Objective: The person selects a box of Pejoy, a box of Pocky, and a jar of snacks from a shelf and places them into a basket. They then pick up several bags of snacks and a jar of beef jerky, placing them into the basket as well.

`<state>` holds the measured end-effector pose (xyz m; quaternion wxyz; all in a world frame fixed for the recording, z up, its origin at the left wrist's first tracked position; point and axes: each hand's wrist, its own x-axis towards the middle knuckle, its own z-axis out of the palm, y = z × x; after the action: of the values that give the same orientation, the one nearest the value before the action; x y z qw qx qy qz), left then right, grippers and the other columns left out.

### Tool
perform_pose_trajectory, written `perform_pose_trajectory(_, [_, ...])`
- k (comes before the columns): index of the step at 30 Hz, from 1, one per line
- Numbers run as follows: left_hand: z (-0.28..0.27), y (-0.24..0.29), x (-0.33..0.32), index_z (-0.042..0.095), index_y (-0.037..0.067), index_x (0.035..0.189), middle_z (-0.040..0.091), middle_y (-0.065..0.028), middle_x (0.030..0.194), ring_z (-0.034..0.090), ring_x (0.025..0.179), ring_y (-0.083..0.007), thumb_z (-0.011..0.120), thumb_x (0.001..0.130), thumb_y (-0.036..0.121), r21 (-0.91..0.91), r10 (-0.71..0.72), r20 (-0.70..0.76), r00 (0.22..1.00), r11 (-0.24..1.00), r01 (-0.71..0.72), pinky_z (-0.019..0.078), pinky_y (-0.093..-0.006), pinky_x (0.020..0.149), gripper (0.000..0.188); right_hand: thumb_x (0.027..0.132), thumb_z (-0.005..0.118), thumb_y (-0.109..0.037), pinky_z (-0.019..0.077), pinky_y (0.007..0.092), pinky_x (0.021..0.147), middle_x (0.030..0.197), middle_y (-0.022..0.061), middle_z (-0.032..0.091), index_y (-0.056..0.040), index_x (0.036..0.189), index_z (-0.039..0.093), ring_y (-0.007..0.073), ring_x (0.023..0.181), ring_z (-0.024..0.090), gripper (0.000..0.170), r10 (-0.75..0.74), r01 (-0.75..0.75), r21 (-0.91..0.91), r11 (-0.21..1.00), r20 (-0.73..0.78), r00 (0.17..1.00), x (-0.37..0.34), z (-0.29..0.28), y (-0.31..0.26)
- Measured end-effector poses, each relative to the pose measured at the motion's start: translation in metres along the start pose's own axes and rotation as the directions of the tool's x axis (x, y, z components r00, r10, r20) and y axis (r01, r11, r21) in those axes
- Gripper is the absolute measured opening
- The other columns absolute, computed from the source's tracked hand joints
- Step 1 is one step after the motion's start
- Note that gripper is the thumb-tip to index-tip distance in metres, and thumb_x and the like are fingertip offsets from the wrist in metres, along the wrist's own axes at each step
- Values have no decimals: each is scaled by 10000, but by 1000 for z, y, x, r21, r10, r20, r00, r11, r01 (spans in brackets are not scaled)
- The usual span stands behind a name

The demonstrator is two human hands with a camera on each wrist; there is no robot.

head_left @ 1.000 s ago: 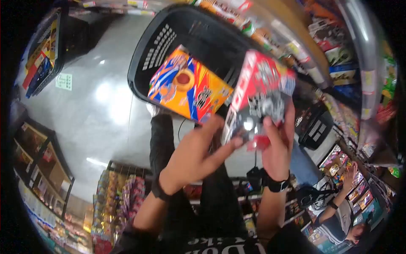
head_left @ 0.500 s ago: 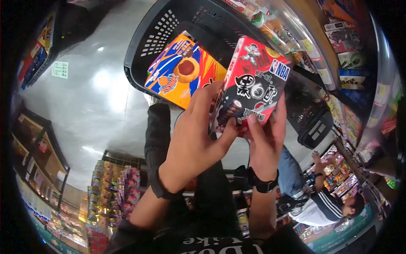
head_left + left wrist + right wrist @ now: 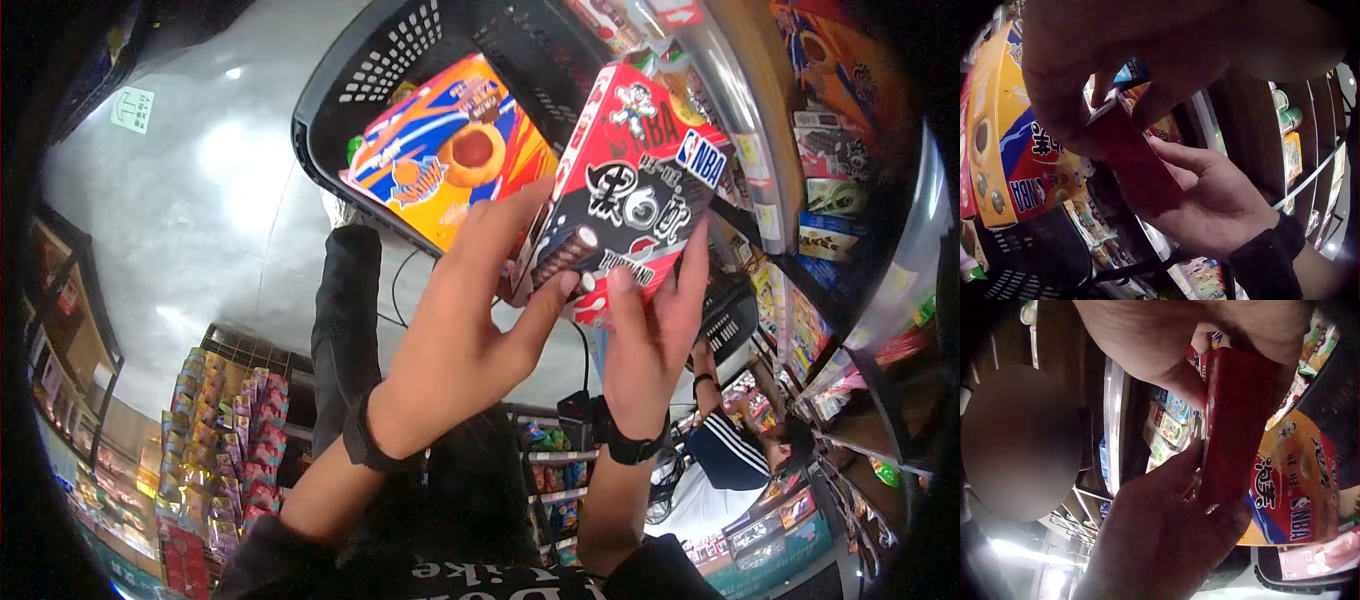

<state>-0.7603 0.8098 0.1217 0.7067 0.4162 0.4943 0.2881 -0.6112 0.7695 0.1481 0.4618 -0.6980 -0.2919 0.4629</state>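
Note:
A red and black snack box [image 3: 625, 200] is held tilted in both hands in the head view, its printed front facing up. My left hand [image 3: 465, 310] grips its lower left side, thumb on the front near the bottom edge. My right hand [image 3: 650, 340] holds the lower right part, thumb on the front and fingers behind. Both wrist views show the box's plain red side [image 3: 1141, 162], [image 3: 1235, 425] between the hands. Just left of it, an orange and blue box [image 3: 450, 150] lies in a black basket [image 3: 310, 130].
Shelves of packaged snacks [image 3: 835, 150] run along the right. Hanging snack packets [image 3: 220, 440] fill a rack at lower left. Another black basket [image 3: 730, 325] stands at right, near a person in a white and dark shirt [image 3: 725, 480]. A floor sign [image 3: 132, 110] is at upper left.
The red and black box, blurred a second ago, is now steadier and its front plainly visible. Both hands keep hold of it. The head view has shifted, and the person at right has moved in it.

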Motion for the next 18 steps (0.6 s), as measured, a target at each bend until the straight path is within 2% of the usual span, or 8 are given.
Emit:
perform_pose_trajectory(2, [-5, 5, -1, 469, 4, 1410, 580, -185, 1139, 597, 1025, -301, 694, 862, -4, 13, 19, -2, 1000, 1000, -19, 491, -346, 826, 593, 916, 570, 84, 337, 355, 1135, 1528, 173, 402, 20, 1584, 158, 213, 1344, 450, 787, 7, -7, 14, 1000, 0, 1000, 3, 8, -9])
perform_pose_trajectory(3, [-9, 9, 0, 462, 3, 1414, 576, -185, 1145, 594, 1034, -303, 691, 866, -2, 20, 34, -2, 999, 999, -34, 487, -342, 838, 593, 931, 620, 44, 423, 346, 1074, 1464, 180, 468, 58, 1571, 152, 213, 1263, 534, 793, -23, 23, 2, 1000, -16, 1000, 5, 12, -12])
perform_pose_trajectory(4, [-12, 12, 0, 447, 4, 1423, 568, -182, 1164, 588, 1044, -297, 680, 879, 0, 22, -2, 18, 1000, 1000, 2, 480, -338, 853, 592, 933, 618, 42, 426, 345, 1071, 1463, 184, 470, 62, 1569, 152, 214, 1260, 537, 789, -15, 15, -5, 1000, -9, 1000, 7, 16, -16])
perform_pose_trajectory(7, [-24, 20, 5, 449, 22, 1439, 619, -65, 1185, 593, 994, -128, 685, 916, 48, 74, 53, 0, 999, 996, -52, 485, -260, 770, 574, 933, 615, 49, 433, 338, 1062, 1456, 188, 480, 69, 1567, 149, 212, 1258, 540, 787, -5, 5, -2, 1000, 13, 1000, 13, 30, -30])
perform_pose_trajectory(8, [-27, 23, 7, 442, 16, 1442, 609, -73, 1206, 595, 992, -135, 677, 924, 51, 61, 53, -1, 999, 997, -53, 487, -271, 780, 570, 936, 609, 52, 434, 336, 1060, 1455, 188, 481, 69, 1567, 148, 210, 1256, 540, 782, -11, 11, 10, 1000, 18, 1000, 15, 35, -33])
perform_pose_trajectory(11, [-38, 33, 10, 432, 8, 1436, 558, -173, 1198, 576, 1052, -285, 673, 893, 5, 26, 26, -5, 1000, 999, -26, 482, -341, 839, 595, 947, 597, 57, 439, 335, 1058, 1447, 181, 489, 65, 1569, 142, 196, 1247, 542, 771, 24, -25, 37, 999, 26, 999, 18, 47, -40])
perform_pose_trajectory(16, [-64, 40, 15, 456, 19, 1443, 562, -156, 1149, 579, 1003, -258, 688, 887, 28, -13, 11, -43, 999, 1000, -12, 487, -327, 757, 603, 958, 591, 39, 444, 328, 1049, 1424, 163, 506, 43, 1578, 135, 186, 1228, 550, 770, 7, -8, 41, 999, 41, 999, 22, 74, -40])
perform_pose_trajectory(18, [-76, 43, 21, 476, 10, 1427, 577, -146, 1112, 580, 977, -247, 695, 873, 28, 26, 66, -54, 996, 998, -65, 485, -320, 743, 596, 965, 579, 37, 432, 332, 1059, 1447, 156, 479, 28, 1584, 125, 185, 1242, 532, 767, 10, -12, 54, 998, 34, 999, 25, 87, -41])
